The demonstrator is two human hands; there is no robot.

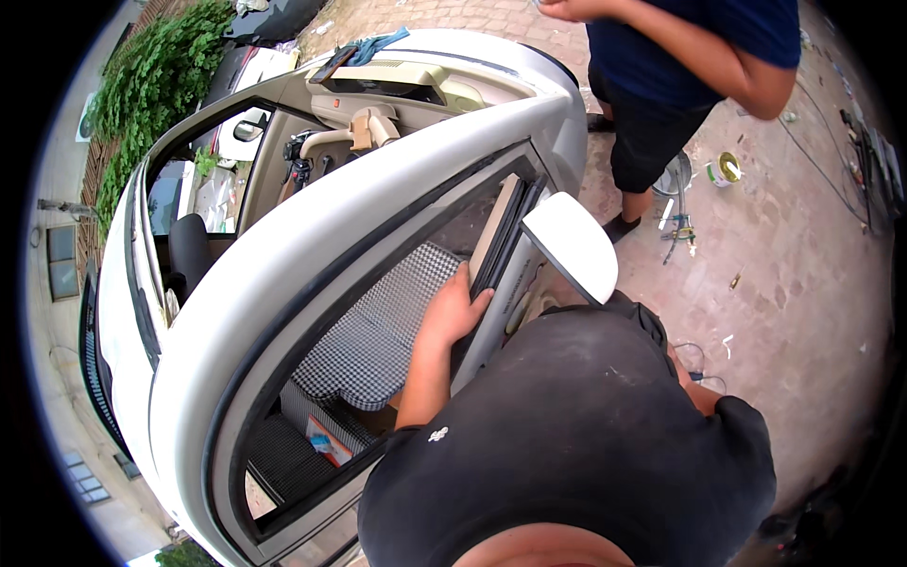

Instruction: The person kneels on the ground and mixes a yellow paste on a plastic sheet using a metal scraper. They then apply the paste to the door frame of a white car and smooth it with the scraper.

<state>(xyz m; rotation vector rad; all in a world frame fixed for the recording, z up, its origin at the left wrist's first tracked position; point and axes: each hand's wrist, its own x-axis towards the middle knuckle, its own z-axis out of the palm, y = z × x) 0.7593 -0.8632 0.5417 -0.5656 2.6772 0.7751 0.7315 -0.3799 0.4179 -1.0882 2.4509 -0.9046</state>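
Observation:
My left hand [452, 308] is at the window sill of a white car's door [518, 285], its fingers curled over the black sealing strip and beige trim. The thumb lies along the strip. A white side mirror [573, 248] sticks out from the door just beyond this hand. Through the window opening shows a seat [378, 326] in black-and-white houndstooth cloth. My right arm [697, 389] shows only in part past my black shirt; the right hand itself is hidden behind my body.
A co-worker in a dark blue shirt [694, 42] stands at the car's front. On the paved ground are a small bucket [727, 170], a metal tool [680, 229] and cables. A blue cloth [378, 45] lies over the dashboard area. Green plants [170, 85] grow beyond the car.

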